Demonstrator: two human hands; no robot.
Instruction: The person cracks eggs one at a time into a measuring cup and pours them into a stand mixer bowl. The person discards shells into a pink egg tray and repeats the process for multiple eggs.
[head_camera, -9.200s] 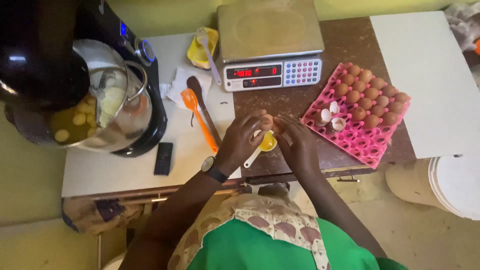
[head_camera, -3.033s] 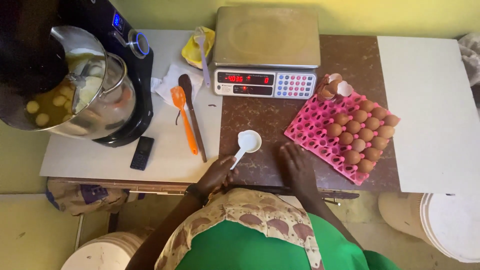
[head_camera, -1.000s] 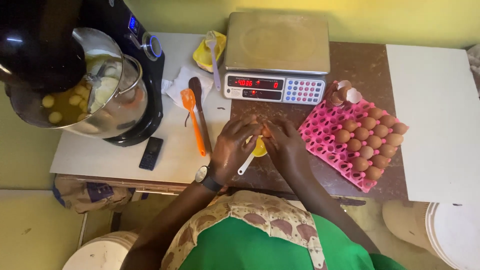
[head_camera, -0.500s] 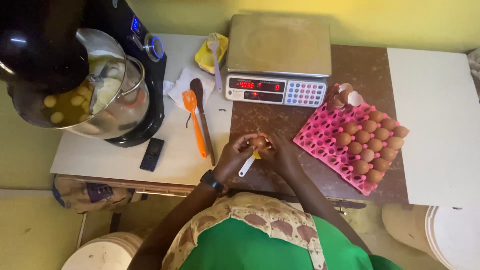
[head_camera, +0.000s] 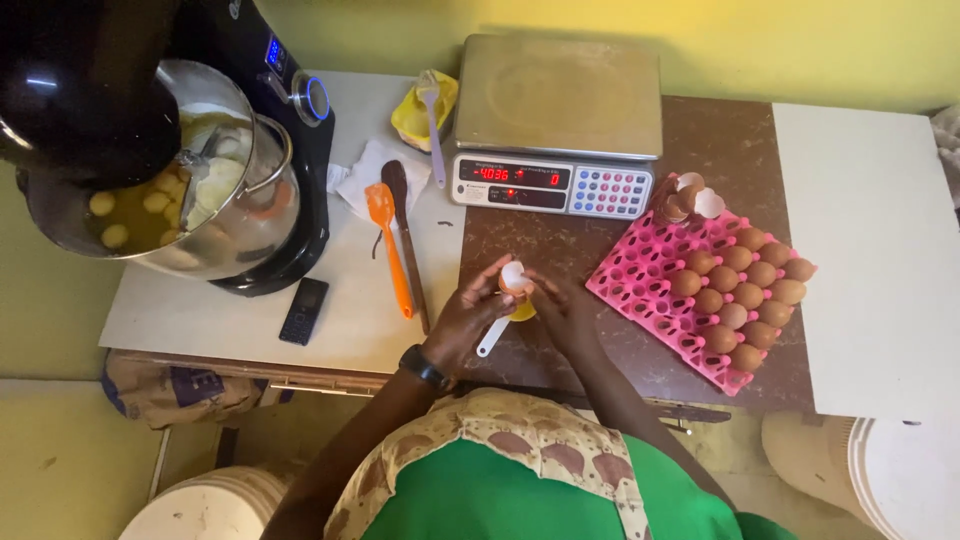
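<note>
My left hand (head_camera: 468, 318) holds a cracked egg shell (head_camera: 513, 276) with its white inside showing, just above a small white scoop (head_camera: 500, 327) that has yellow yolk in its bowl. My right hand (head_camera: 562, 308) is curled beside the shell and touches its other side. Both hands meet over the brown table (head_camera: 560, 240). A pink egg tray (head_camera: 655, 285) with several brown eggs (head_camera: 735, 290) lies to the right of my hands.
A digital scale (head_camera: 556, 125) stands behind. Empty shells (head_camera: 690, 196) lie at the tray's far corner. A stand mixer bowl (head_camera: 175, 195) with yolks is at left, beside an orange spatula (head_camera: 388, 245), a wooden spoon (head_camera: 404, 240), a phone (head_camera: 303, 311).
The egg between my hands has come apart. The shell has lifted a little above the scoop, and yolk now lies in the scoop.
</note>
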